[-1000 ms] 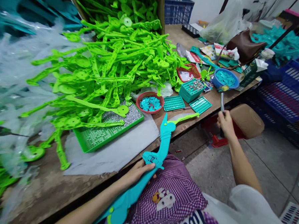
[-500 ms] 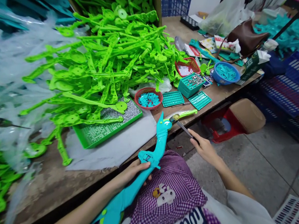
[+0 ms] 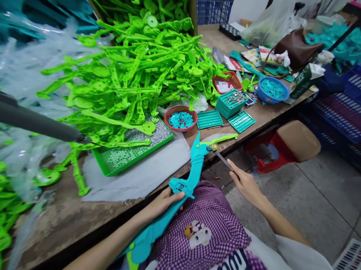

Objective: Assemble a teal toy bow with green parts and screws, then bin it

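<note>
My left hand is closed around a long, bent turquoise plastic part, its thumb on top beside a small rectangular opening. The part slants from my lap up to the table edge. A lime green plastic arm sticks out to the right from its upper end, over the table. In my right hand is a small hammer, gripped by its thin dark handle. The yellowish hammer head is at the joint of the turquoise and green parts; whether it touches them, I cannot tell.
Lime green parts are heaped on the table, partly over a green tray of small metal pieces. Nearby stand a red basket, teal trays and a blue bowl. A grey rod reaches in from the left.
The hammer head is slightly lower against the joint. The turquoise part has turned a little. At the left, the grey rod now extends much farther into view.
</note>
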A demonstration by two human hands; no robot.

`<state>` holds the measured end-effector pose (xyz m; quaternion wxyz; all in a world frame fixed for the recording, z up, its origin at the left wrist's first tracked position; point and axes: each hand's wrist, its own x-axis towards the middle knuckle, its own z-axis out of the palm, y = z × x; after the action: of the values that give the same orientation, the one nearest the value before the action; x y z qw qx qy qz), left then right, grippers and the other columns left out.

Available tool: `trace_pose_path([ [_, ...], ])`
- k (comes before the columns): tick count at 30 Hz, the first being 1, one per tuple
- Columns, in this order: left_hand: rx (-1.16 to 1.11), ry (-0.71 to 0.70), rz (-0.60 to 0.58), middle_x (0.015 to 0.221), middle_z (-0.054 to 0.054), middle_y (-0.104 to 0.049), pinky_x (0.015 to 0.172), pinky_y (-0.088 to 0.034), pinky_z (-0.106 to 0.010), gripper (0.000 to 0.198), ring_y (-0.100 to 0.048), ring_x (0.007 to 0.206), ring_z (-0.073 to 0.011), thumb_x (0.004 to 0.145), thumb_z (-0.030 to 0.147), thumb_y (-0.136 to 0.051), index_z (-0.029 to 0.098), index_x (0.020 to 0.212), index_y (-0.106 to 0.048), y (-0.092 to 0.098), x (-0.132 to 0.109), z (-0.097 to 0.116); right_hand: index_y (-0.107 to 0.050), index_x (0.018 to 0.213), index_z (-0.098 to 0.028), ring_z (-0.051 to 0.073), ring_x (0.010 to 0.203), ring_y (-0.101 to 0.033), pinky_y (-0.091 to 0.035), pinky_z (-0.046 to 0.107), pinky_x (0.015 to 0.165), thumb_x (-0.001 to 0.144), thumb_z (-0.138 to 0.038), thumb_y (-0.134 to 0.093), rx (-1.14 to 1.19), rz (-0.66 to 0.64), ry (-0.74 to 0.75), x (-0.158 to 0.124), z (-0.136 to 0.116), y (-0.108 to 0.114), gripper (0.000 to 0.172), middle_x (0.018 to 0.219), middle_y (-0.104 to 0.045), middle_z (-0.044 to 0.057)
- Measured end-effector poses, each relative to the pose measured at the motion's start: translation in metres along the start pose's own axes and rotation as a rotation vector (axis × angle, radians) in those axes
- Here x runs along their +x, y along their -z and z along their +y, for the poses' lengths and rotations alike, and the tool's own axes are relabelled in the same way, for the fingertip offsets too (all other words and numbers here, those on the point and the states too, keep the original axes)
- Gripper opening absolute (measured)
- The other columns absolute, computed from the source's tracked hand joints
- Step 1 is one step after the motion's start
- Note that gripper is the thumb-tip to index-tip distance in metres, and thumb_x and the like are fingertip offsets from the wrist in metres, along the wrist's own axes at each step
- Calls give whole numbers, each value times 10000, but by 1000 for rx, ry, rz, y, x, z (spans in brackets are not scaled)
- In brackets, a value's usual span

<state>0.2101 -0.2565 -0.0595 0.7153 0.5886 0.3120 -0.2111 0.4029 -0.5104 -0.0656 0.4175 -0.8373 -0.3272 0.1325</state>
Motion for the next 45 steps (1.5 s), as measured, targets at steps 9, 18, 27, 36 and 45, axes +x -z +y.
trace_pose_path([
  [9, -37, 36, -33, 639, -2, -660, 530, -497, -269, 565, -597, 550, -152, 658, 659, -705, 195, 912, -505, -1, -1, 3, -491, 1405, -397, 253, 1053, -705, -545, 442, 977, 943, -345, -500, -54, -50, -12, -3, 3, -9, 465, 1136, -737, -20],
  [18, -47, 34, -35, 652, -19, -673, 538, -512, -281, 543, -623, 564, -168, 682, 643, -695, 186, 916, -515, 3, -2, 5, -417, 1467, -341, 241, 1047, -707, -570, 397, 921, 988, -313, -419, -233, -53, 38, -2, -4, -4, 480, 1182, -721, 20],
  [27, 10, 28, -20, 648, -6, -668, 540, -504, -283, 545, -611, 554, -166, 672, 650, -690, 197, 913, -506, 5, 0, 5, -407, 1484, -290, 230, 1182, -643, -545, 364, 983, 999, -309, -383, -219, 43, 110, 0, -9, -2, 486, 1386, -599, 34],
  [36, 0, 35, 16, 641, -17, -673, 548, -493, -286, 528, -609, 546, -169, 669, 642, -693, 192, 876, -513, 3, -1, 4, -451, 1452, -335, 223, 1072, -698, -572, 358, 903, 982, -338, -408, -134, -48, -28, -1, -3, -15, 472, 1275, -679, 2],
  [45, -11, 66, -3, 638, -16, -670, 552, -493, -281, 561, -617, 562, -172, 645, 661, -704, 191, 894, -526, 7, 0, 1, -465, 1452, -271, 235, 1043, -707, -566, 371, 900, 973, -359, -402, -126, 106, -44, 13, -7, 2, 491, 1250, -692, 34],
])
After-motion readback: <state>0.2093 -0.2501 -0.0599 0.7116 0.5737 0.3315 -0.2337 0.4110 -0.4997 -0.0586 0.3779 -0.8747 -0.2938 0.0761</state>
